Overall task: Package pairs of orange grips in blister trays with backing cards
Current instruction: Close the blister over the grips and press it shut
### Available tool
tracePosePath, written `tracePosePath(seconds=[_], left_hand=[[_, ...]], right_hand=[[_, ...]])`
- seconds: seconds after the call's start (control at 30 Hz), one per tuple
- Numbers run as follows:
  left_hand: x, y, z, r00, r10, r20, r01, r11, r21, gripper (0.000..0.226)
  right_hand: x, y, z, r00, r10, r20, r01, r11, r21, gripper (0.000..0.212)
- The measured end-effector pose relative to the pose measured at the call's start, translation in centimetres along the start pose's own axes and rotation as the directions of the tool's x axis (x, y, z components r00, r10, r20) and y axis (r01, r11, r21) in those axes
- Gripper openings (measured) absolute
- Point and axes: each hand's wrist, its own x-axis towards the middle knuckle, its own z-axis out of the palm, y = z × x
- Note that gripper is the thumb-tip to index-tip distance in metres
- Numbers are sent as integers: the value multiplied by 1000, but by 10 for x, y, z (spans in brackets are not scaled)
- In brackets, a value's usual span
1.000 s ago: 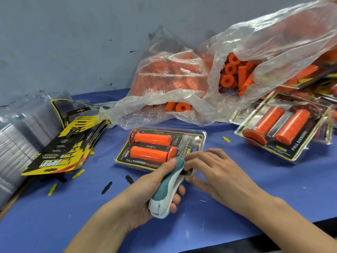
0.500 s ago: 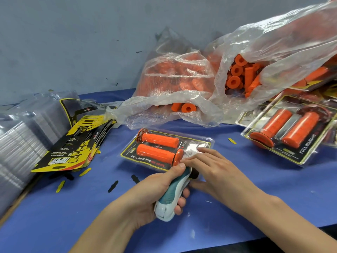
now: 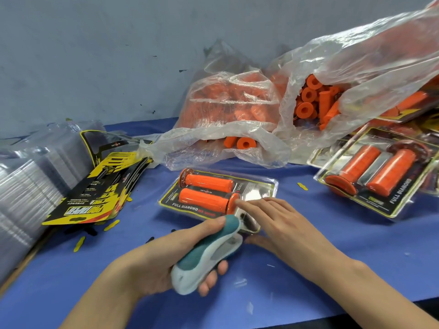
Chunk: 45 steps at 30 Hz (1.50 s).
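You staple the near edge of a filled pack on the blue surface (image 3: 356,257).

Your left hand (image 3: 166,255) grips the stapler (image 3: 209,255) at the pack (image 3: 218,198) edge; your right hand (image 3: 273,217) lies flat with straight fingers on the clear tray. The two orange grips (image 3: 204,191) lie side by side, long axis left to right, flanges at opposite ends. The pack is probably light, its plastic thin and slippery, so hold it by the flat rim, not the bulge.
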Motion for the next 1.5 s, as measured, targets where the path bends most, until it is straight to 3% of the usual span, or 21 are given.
tracePosePath(seconds=[0.1,0.17,0.2,0.27,0.33,0.37,0.43,0.57,0.63,0.7,0.8,0.9,0.97,1.07,1.17,1.23,1.3,1.33,1.4,1.5], left_hand=[[-31,4,-36,995,-8,-101,30,976,214,64],[-45,7,-58,943,60,-326,27,966,256,71],[-46,7,-68,876,126,-465,7,962,273,75],[-38,1,-86,633,303,-712,40,906,422,72],[-27,-13,-98,378,470,-798,331,736,590,67],[-23,-19,-100,314,516,-797,470,645,603,65],[-17,-25,-99,283,541,-792,592,551,588,64],[-10,-20,-83,192,688,-700,643,451,619,72],[-8,-13,-72,169,819,-549,589,362,722,73],[-4,-3,-63,199,914,-352,437,239,867,68],[10,5,-44,216,975,-47,253,-10,967,41],[20,6,-31,169,983,70,210,-105,972,18],[20,9,-29,127,991,38,106,-52,993,12],[13,20,-25,57,978,-198,-218,206,954,2],[10,31,-17,17,894,-448,-514,393,762,7],[12,34,-10,96,837,-538,-692,445,568,17],[20,31,-3,259,752,-606,-760,545,353,26],[26,28,1,340,689,-640,-756,605,250,28],[37,23,7,452,569,-687,-717,690,100,28],[47,18,9,472,538,-698,-676,729,105,31]], right_hand=[[-1,2,0,999,-34,-29,32,997,-68,31],[-1,2,0,996,-53,-73,45,993,-108,15],[0,1,0,995,-48,-84,37,991,-128,13],[1,-1,1,995,-19,-101,3,987,-161,10],[2,-2,2,991,15,-135,-40,983,-181,5],[3,-3,2,988,31,-152,-60,980,-192,5],[4,-3,2,983,46,-175,-83,974,-213,15],[11,-3,-2,968,33,-250,-101,960,-262,16],[17,-3,-8,955,26,-295,-106,960,-258,15],[24,-3,-15,948,10,-320,-96,963,-253,13],[34,-8,-27,937,-44,-346,-50,965,-259,16],[43,-12,-38,919,-73,-389,-14,976,-216,17],[48,-12,-45,898,-3,-440,-32,997,-72,19],[52,-7,-57,838,232,-494,-135,965,224,65],[52,-8,-57,749,550,-369,-284,771,570,61],[52,-11,-50,747,653,-126,-349,545,762,48],[51,-14,-42,758,646,93,-395,340,853,40],[49,-16,-39,752,639,159,-427,290,856,46],[46,-19,-35,729,654,202,-472,266,841,56],[42,-21,-34,708,691,143,-486,331,809,48]])
